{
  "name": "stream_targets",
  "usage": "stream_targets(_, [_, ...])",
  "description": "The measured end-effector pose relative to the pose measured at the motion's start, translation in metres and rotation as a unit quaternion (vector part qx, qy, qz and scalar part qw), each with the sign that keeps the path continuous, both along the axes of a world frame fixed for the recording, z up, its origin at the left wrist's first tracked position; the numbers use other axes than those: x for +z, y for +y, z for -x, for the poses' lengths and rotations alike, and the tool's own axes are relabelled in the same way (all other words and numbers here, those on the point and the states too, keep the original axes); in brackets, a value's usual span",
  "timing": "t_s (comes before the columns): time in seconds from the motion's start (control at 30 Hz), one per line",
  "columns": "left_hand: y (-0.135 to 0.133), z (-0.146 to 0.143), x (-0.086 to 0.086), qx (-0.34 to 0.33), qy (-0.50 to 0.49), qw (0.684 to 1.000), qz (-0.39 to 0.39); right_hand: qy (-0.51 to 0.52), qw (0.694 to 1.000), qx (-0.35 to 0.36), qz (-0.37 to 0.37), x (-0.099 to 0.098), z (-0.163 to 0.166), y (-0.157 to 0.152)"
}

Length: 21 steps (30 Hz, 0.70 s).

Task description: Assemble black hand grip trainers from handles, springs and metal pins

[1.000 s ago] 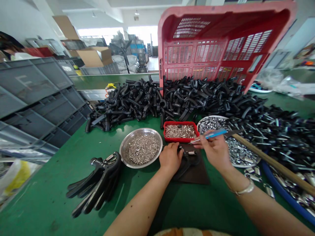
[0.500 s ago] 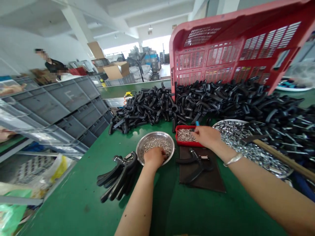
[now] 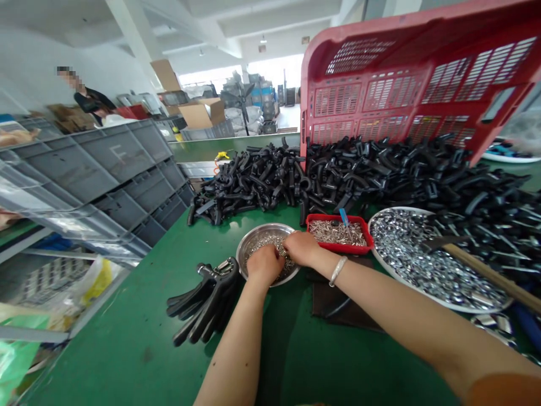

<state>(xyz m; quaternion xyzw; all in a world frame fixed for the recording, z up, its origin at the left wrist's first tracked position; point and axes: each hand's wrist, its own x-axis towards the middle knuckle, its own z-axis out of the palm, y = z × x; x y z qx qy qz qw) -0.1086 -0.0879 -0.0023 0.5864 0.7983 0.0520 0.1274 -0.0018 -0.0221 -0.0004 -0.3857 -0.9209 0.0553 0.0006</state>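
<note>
Both hands meet over a round metal bowl (image 3: 242, 248) holding many small silvery parts (image 3: 267, 241). My left hand (image 3: 264, 265) is at the bowl's front, its fingers bent together; whatever they pinch is hidden. From the right, my right hand (image 3: 301, 248) reaches over the rim with fingers closed, almost touching the left; its fingertips hide their contents. Under my right forearm a dark brown mat (image 3: 353, 316) carries a black hand grip strengthener (image 3: 338, 309), mostly covered. Left of the bowl lie several black hand grip strengtheners (image 3: 207, 304) with springs.
Behind the right hand stands a red tray (image 3: 338, 247) of metal pins with a blue-handled tool. A white basin (image 3: 422, 287) of shiny metal parts holds a hammer (image 3: 482, 270). Black handles (image 3: 262, 175) pile up before a red crate (image 3: 310, 101). Grey crates (image 3: 114, 163) and a person (image 3: 91, 104) are left.
My right hand has moved left from the red tray to the metal bowl, and its forearm now covers the strengthener on the mat. My left hand stays in the bowl.
</note>
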Motion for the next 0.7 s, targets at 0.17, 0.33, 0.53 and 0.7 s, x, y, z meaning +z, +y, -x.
stream_targets(0.17, [0.001,-0.003,0.002,-0.039,-0.01,0.999,-0.025,0.088,0.996,0.01,0.002,0.002,-0.017,-0.002])
stream_targets(0.33, [0.0,-0.007,0.001,-0.087,-0.013,0.996,0.018,0.17,0.985,-0.014,0.009,0.005,-0.056,-0.004])
stream_targets(0.53, [0.003,-0.008,-0.004,-0.119,0.014,0.993,0.017,0.213,0.966,-0.147,0.02,0.001,-0.156,-0.018])
stream_targets(0.7, [0.003,-0.011,-0.006,-0.131,0.03,0.991,0.02,0.166,0.967,-0.194,-0.007,-0.013,-0.201,-0.042])
